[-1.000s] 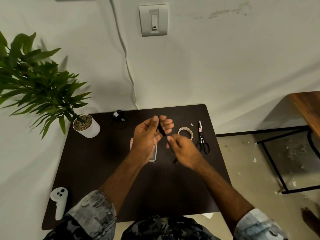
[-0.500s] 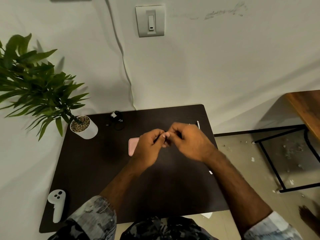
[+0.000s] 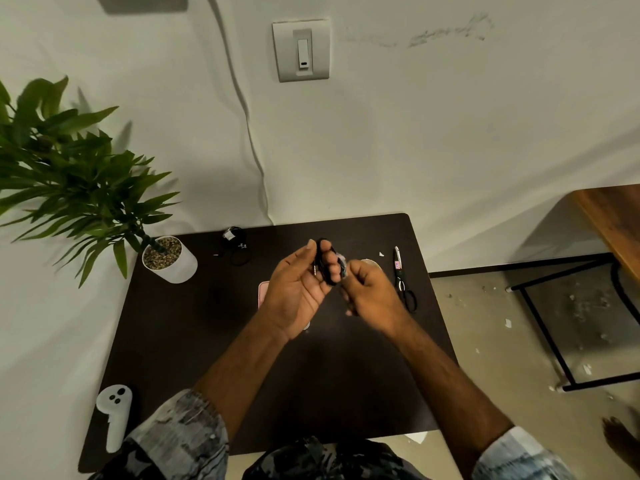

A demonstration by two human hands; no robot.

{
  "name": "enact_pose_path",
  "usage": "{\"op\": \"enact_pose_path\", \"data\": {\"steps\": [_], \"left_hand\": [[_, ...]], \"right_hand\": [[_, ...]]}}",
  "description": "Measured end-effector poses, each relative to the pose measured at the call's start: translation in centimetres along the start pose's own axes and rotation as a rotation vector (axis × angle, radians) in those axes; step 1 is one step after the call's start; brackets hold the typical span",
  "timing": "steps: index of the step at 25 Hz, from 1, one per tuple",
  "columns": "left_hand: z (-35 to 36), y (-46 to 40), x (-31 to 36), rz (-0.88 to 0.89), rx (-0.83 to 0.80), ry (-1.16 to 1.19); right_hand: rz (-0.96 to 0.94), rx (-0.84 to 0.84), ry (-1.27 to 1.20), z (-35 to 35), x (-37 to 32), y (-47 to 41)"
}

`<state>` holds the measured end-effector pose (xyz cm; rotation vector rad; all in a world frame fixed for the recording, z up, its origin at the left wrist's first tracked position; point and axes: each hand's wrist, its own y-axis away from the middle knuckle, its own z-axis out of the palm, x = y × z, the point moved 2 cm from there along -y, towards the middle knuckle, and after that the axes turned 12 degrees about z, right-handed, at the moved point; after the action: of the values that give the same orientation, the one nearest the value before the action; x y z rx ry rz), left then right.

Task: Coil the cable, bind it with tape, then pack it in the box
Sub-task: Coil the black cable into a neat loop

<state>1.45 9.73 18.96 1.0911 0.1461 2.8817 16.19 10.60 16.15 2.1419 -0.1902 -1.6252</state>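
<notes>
Hands (image 3: pixel 332 289) grip coiled cable (image 3: pixel 325 263), apparently, above dark table (image 3: pixel 194 323).

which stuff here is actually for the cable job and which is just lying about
For the job:
- black cable, coiled in the left hand
- right hand, winding it
- tape roll
- scissors
- pink box

Lying about:
- potted plant
- white controller
- second black cable
</notes>
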Motion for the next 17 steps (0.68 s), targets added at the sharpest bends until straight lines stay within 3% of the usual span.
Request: {"op": "enact_pose_path", "data": {"steps": [4, 8, 14, 17], "left_hand": [[-0.9, -0.4, -0.2, 0.156, 0.112, -0.095], [-1.3, -0.4, -0.1, 0.298, 0.154, -0.334], [0.1, 0.6, -0.3, 0.387, 0.107, -0.635], [0.5, 0.8, -0.2, 0.405, 0.109, -0.614]], "right_hand": [[0.004, 0.037, 0.051, 2.0, 0.0, 1.6], [-0.122, 0.233, 0.27, 2.1, -1.3, 3.3], [-0.202, 0.363, 0.312, 1.8, -3.7, 4.1], [-0.213, 0.403, 0.332, 1.7, -4.2, 3.9]]}}
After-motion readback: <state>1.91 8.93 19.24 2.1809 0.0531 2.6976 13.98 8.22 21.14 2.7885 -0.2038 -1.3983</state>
